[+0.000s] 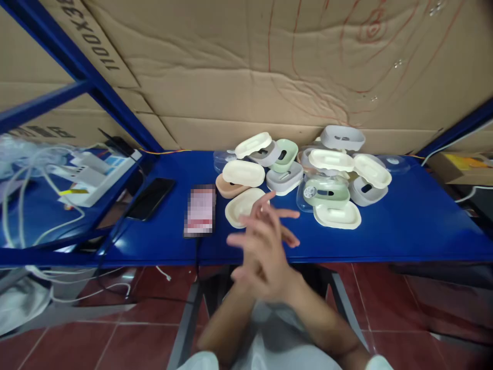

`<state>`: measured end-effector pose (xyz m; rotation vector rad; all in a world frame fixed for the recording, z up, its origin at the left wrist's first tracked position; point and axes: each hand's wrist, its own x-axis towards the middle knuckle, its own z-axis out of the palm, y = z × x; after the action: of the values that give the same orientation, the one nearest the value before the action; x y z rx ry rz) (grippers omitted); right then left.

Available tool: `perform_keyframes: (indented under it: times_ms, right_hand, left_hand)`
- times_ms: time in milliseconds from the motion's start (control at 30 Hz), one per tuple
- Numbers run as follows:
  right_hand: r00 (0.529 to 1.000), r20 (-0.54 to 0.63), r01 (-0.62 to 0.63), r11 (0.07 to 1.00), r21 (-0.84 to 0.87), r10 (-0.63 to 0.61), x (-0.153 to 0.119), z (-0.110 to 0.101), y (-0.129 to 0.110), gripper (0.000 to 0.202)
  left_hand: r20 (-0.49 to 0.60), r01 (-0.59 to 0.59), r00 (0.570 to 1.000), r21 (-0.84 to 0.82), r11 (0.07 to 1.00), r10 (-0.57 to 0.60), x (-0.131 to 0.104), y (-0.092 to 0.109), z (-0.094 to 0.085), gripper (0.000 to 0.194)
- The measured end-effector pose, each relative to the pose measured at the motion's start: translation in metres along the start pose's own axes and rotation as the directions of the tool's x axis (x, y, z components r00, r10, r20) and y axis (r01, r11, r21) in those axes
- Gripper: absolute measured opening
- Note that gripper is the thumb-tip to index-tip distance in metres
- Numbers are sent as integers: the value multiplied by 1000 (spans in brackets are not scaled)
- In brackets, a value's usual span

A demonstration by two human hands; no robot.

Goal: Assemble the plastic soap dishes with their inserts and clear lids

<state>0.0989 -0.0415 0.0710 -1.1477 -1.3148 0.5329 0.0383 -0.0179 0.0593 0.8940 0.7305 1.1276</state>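
Observation:
Both my hands are crossed in front of the table's near edge, slightly blurred. My right hand (267, 259) is in front, its fingers spread to the left and nothing in them. Behind it, partly hidden, my left hand (288, 234) stretches its fingers to the right and up, also without an object. The hands overlap; whether they touch I cannot tell. Nearest to them lies a cream oval tray (239, 208), partly covered by the fingers. Just beyond are another cream tray (243, 173), a peach oval case (231, 189) and a grey oval case (285, 179).
Several more oval pieces lie to the right, among them a green case (328, 193) and a cream tray (337, 215). A lit phone (200, 210) and a dark phone (151, 199) lie left on the blue table (416, 231). Cardboard (215, 97) stands behind; cables hang left.

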Motion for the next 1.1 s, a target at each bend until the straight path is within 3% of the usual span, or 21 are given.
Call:
perform_keyframes:
  times_ms: [33, 100, 133, 167, 200, 267, 333, 367, 400, 467, 533, 600, 767, 867, 967, 1100]
  right_hand:
    - [983, 148, 112, 993, -22, -108, -16, -5, 5, 31]
    - [845, 467, 335, 938, -85, -260, -37, -21, 12, 37]
    - [770, 581, 391, 914, -104, -264, -39, -30, 16, 46]
    - [734, 638, 391, 913, -114, -234, -35, -39, 20, 53]
    - [745, 637, 339, 934, -109, -196, -27, -46, 24, 53]
    - [823, 540, 259, 963, -82, -175, 1, -55, 36, 38]
    - [875, 439, 308, 934, -181, -203, 32, -55, 49, 19]
    - [876, 433, 355, 894, -275, -214, 45, -53, 55, 15]
    - [857, 470, 406, 839, -361, -212, 55, -51, 60, 14]
    - [771, 614, 513, 738, -439, -170, 68, -46, 67, 23]
    - [661, 736, 608, 677, -415, -143, 75, -43, 69, 36]
    - [614, 774, 670, 619, -410, -153, 83, -39, 72, 44]
    - [684, 713, 680, 487, -548, -154, 122, -8, 92, 43]
    - [676, 727, 686, 468, -557, -124, 135, 0, 96, 26]
    - [692, 697, 670, 525, -525, -185, 120, -22, 80, 18]
    - [778, 602, 563, 624, -542, -179, 60, -77, 51, 21]
  left_hand:
    - [4, -32, 999, 54, 998, 32, -3, 0, -14, 54]
    - [-50, -186, 974, 372, 910, 219, -12, -1, -43, 43]
    - [-68, -239, 938, 583, 777, 340, -15, -2, -56, 38]
    - [-26, -269, 893, 770, 578, 450, -16, -3, -67, 33]
    - [46, -272, 857, 886, 375, 514, -15, -4, -76, 31]
    - [181, -245, 837, 968, 57, 516, -8, -6, -84, 37]
    - [266, -242, 858, 964, -112, 440, 2, -8, -84, 39]
    - [297, -254, 867, 954, -158, 400, 7, -8, -83, 35]
    - [321, -271, 873, 945, -181, 369, 10, -9, -82, 29]
    - [357, -314, 873, 933, -178, 332, 11, -8, -82, 18]
    - [383, -356, 870, 924, -142, 311, 6, -6, -85, 14]
    - [408, -393, 864, 913, -112, 296, 0, -4, -89, 15]
    - [427, -430, 865, 901, -46, 263, -6, -4, -95, 18]
    - [420, -433, 875, 902, -1, 242, -6, -4, -98, 17]
    - [433, -448, 879, 893, 35, 198, -9, -3, -101, 19]
    - [453, -471, 872, 880, 65, 182, -17, 3, -108, 23]
